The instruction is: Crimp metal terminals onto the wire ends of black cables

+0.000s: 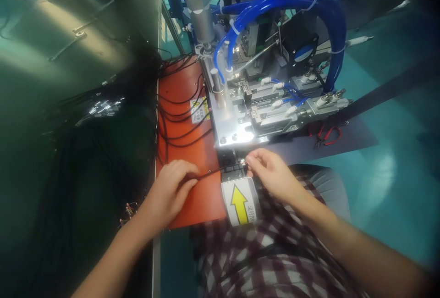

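Note:
A thin black cable (220,168) runs between my two hands, above the front end of the machine's metal track. My left hand (173,183) is closed with thumb and fingers pinching the cable over the orange panel (206,199). At the cable's right end, my right hand (266,169) pinches a small shiny metal end piece (243,162), partly hidden by the fingertips. Just below it sits a white label with a yellow arrow (239,199). The silver machine (237,130) stands directly beyond my hands.
Several black cables (182,114) arch from the machine across the orange panel. On the left, a dark green surface holds a bundle of cables with metal ends (105,107). Blue air hoses (288,0) loop above the machine. Red-handled pliers (326,137) lie at the right.

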Demonstrator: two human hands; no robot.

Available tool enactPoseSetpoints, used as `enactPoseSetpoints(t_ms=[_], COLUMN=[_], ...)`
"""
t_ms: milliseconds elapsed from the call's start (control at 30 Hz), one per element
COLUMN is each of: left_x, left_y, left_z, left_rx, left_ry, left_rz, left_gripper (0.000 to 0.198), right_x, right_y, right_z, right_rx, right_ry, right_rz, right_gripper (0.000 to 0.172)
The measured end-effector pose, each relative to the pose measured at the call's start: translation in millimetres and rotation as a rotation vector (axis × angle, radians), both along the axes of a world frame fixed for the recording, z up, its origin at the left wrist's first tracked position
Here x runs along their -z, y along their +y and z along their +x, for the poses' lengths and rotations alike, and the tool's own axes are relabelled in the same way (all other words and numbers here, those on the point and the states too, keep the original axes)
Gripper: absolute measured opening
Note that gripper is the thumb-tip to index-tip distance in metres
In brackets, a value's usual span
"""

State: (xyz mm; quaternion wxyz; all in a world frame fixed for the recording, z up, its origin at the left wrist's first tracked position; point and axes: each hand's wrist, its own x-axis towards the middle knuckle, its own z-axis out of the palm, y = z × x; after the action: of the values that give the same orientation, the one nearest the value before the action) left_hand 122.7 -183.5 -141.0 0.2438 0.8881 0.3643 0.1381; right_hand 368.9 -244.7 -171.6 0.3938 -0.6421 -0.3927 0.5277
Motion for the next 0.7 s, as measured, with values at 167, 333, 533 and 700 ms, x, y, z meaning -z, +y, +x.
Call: enactPoseSetpoints(t_ms=[167, 333, 533, 700], left_x=[4.0, 10.2, 17.4, 15.6], left_y=[-2, -5, -10, -10], left_z=[-5, -5, -4, -1], left_rx=[-0.03, 0.008, -0.024, 0.03], left_ry=[-0.111, -0.024, 0.081, 0.061], left_rz=[0.026, 0.247, 0.464, 0.608], left_gripper=[0.017, 0.024, 0.026, 0.028], right_x=[0.7, 0.9, 0.3, -1.4], right_y=[0, 0, 1, 1], right_z=[1, 0, -1, 0], right_rx=[-0.002, 0.001, 0.014, 0.011], right_ry=[0.013, 0.01, 0.005, -0.012], right_rz=[-0.013, -0.007, 0.016, -0.002], right_gripper=[0.021, 0.021, 0.019, 0.018])
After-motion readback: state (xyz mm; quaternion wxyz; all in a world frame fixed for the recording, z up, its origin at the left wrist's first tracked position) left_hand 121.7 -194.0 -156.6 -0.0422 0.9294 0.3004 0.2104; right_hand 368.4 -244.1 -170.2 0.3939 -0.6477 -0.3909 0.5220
